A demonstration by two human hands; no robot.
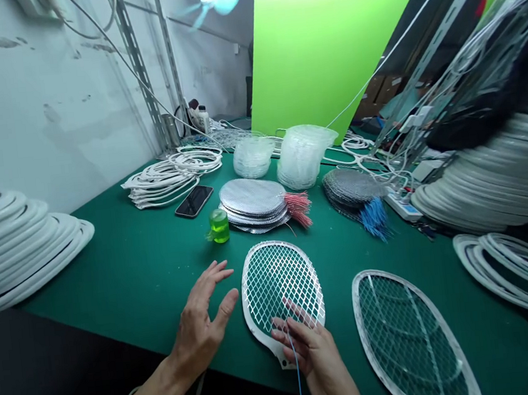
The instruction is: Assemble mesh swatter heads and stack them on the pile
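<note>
A white oval racket-shaped frame (246, 306) with silver diamond mesh (279, 277) lies on the green table in front of me. My right hand (315, 352) is over its lower right part, thumb and fingers closed around a thin blue wire (298, 376) that hangs down toward me. Some of its fingertips overlap the mesh; whether they press on it I cannot tell. To the left of the frame, my left hand (203, 314) hovers with fingers apart and nothing in it. Another white oval frame (358, 313) with mesh and cross ribs lies at the right.
Behind the frame are stacked mesh sheets with red wires (252, 199) and darker ones with blue wires (351, 191). A green tape roll (220, 226) and a phone (194, 201) lie left of them. Tall stacks of white frames (19, 248) flank both sides; a green board (325, 59) stands behind.
</note>
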